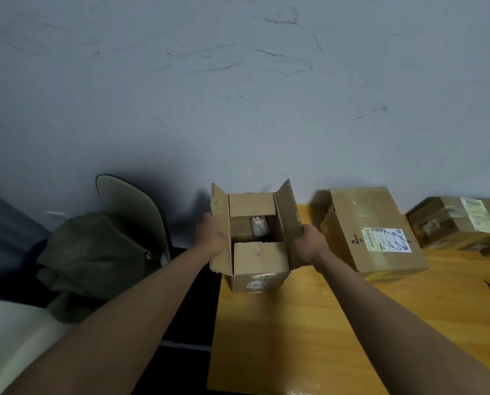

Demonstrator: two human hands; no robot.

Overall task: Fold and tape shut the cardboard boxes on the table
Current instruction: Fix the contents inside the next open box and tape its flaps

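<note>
We have a small open box (256, 252) at the left edge of the wooden counter (309, 323), close to the wall. Our left hand (211, 238) grips its left long flap (221, 229) from the outside, and our right hand (308, 243) grips the right long flap (288, 220) the same way; both flaps stand up and lean outward. The two short flaps already lie nearly flat, and through the gap between them a white wrapped item (258, 225) shows inside.

We judge the box light for its size, since it sits easily between two hands, though the contents may shift. The cardboard looks stiff but worn, with ragged flap edges, so it should bend cleanly only at the creases. The best hold is near the middle of each long flap, pressing inward and down so they meet over the short ones.

Two larger taped boxes (375, 232) (463, 223) sit to the right. We see no tape roll here.
</note>
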